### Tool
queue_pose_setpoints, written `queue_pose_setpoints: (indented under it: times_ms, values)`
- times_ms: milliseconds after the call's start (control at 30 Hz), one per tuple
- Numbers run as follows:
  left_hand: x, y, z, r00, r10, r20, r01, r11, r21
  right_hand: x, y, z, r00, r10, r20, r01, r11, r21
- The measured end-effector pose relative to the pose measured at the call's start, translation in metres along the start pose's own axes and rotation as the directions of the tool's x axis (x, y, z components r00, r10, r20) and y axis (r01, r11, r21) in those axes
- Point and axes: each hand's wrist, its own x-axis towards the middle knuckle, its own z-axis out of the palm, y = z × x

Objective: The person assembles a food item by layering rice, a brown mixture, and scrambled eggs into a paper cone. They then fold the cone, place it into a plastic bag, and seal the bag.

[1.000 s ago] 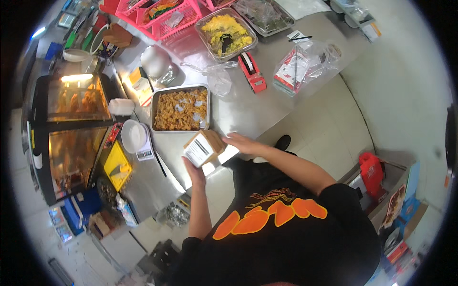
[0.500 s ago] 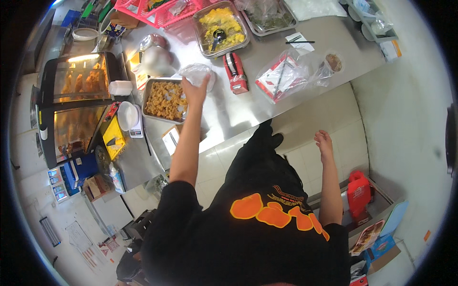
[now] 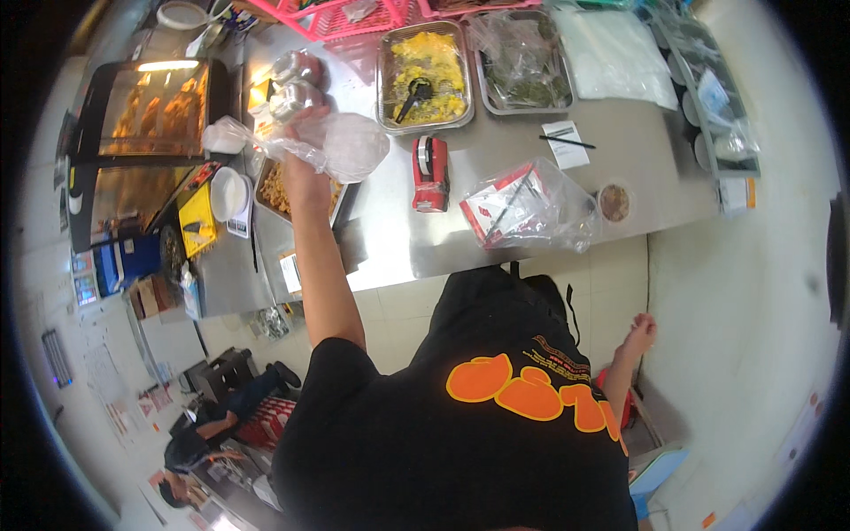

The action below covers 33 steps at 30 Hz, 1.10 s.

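Note:
My left hand (image 3: 306, 157) reaches over the steel counter (image 3: 390, 243) and grips a clear plastic bag (image 3: 341, 146) with a round, whitish thing in it. Part of the bag covers my fingers, and its loose end stretches out to the left. Below my hand lies a metal tray of brown crumbly food (image 3: 273, 188), partly hidden by my forearm. Out to the right, away from the counter, my right hand (image 3: 643, 331) hangs with its fingers curled and nothing visible in them. A red tape dispenser (image 3: 431, 174) lies on the counter right of the bag.
Behind stand a tray of yellow food (image 3: 443, 53) with a black spoon and a tray of dark green sheets (image 3: 522, 80). A bagged red-and-white package (image 3: 505, 208) and a round tub (image 3: 614, 203) lie rightward. A lit food warmer (image 3: 150, 124) is leftward; another person (image 3: 212, 434) is lower left.
My left hand has moved left and lifted the bag over the food tray. My right hand has dropped lower and farther right. The view has shifted, bringing the other person into fuller sight.

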Motion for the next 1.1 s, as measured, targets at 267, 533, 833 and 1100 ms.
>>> queue_pose_setpoints:
  times_ms: [267, 533, 833, 1100]
  values:
    - [-0.032, 0.074, 0.096, 0.993, 0.121, -0.014, -0.111, 0.855, -0.507, 0.127, -0.151, 0.038, 0.890, -0.454, -0.033, 0.454, 0.879, 0.146]
    - [-0.082, 0.090, 0.207, 0.995, 0.097, 0.000, -0.077, 0.795, -0.602, 0.200, -0.253, 0.085, 0.722, -0.621, 0.304, 0.575, 0.784, 0.234]
    - [-0.106, 0.058, 0.316, 0.976, 0.155, 0.153, -0.028, 0.786, -0.618, 0.262, -0.260, 0.102, 0.629, -0.628, 0.458, 0.520, 0.778, 0.353]
    - [-0.100, -0.047, 0.363, 0.996, -0.013, 0.091, 0.051, 0.905, -0.423, 0.288, -0.269, 0.088, 0.611, -0.623, 0.488, 0.542, 0.779, 0.316]
